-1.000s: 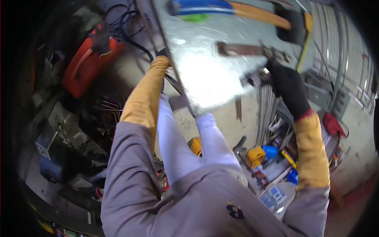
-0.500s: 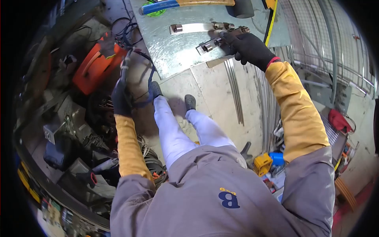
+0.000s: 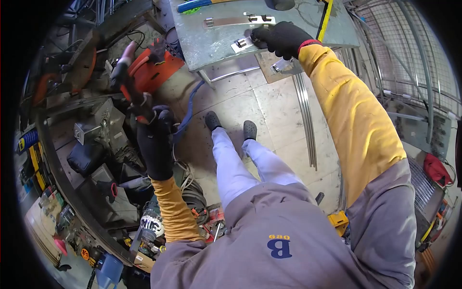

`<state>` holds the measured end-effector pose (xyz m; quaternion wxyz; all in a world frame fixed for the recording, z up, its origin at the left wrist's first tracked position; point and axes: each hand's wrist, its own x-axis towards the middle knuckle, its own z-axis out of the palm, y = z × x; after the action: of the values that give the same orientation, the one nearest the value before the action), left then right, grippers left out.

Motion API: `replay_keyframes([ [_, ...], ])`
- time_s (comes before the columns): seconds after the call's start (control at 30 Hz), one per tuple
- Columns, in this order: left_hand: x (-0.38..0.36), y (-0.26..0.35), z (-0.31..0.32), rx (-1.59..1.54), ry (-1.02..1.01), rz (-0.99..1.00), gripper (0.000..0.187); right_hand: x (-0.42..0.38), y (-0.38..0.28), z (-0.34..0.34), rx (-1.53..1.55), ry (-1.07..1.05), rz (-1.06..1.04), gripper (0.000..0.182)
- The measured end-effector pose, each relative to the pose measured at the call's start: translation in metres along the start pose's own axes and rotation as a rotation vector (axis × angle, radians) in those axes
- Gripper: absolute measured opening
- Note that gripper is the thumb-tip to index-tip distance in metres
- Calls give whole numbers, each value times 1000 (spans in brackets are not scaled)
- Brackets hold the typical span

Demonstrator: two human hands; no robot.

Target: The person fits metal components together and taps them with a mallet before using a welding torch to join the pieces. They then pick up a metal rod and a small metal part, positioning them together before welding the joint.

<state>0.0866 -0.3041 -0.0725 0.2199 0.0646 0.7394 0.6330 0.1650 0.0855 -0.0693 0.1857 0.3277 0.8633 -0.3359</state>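
Note:
My left hand (image 3: 156, 125), in a black glove, is closed around what looks like a welding torch (image 3: 126, 67) with a pinkish tip, tilted upward and blurred. A blue cable (image 3: 190, 108) hangs beside that hand. On the metal-topped table (image 3: 207, 50), the black-gloved fingers of my right hand (image 3: 284, 39) grip a short flat metal bracket (image 3: 241, 44) with a small clip on it. The hand covers the bracket's far end. Just behind it lies a longer metal strip (image 3: 231, 21) with similar clips, apart from my fingers.
A blue-handled hammer (image 3: 195, 6) and a yellow measuring tape (image 3: 326, 21) lie on the table. An orange case (image 3: 154, 70) stands at its left. Long metal rods (image 3: 305, 120) rest on the floor below. Tools and boxes crowd the left; mesh panels (image 3: 399, 48) stand right.
My left hand has lifted the torch, which now points up. My right hand still grips the bracket, with its fingers closer to the bracket's left end. The view has shifted.

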Motion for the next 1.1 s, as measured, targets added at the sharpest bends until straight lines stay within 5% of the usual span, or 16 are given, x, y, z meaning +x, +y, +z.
replay_keyframes([
  [0.1,-5,20,15,126,10,196,25,-2,16,-3,-58,-59,-191,39],
  [0.13,-6,27,20,145,51,286,24,5,17,-3,61,-67,-80,50],
  [0.23,16,35,5,170,-127,92,40,10,15,2,172,-44,87,54],
  [0.33,30,49,29,289,-305,316,44,-3,-4,-6,153,-25,197,57],
  [0.43,37,48,52,389,-319,186,48,-16,-10,-10,206,-9,153,55],
  [0.57,55,25,66,389,-339,547,52,-11,-4,-9,135,-46,114,60],
  [0.67,61,28,70,293,-357,378,49,-18,-7,-10,141,-2,96,61],
  [0.8,68,31,66,523,-374,434,44,-17,-8,-10,100,33,96,62],
  [0.9,68,38,73,588,-498,714,37,-13,0,-7,148,66,80,61],
  [0.97,55,67,87,397,-433,15,36,-11,3,-7,160,70,53,60],
  [1.1,68,68,90,409,-504,-71,37,-13,1,-9,76,52,44,59],
])
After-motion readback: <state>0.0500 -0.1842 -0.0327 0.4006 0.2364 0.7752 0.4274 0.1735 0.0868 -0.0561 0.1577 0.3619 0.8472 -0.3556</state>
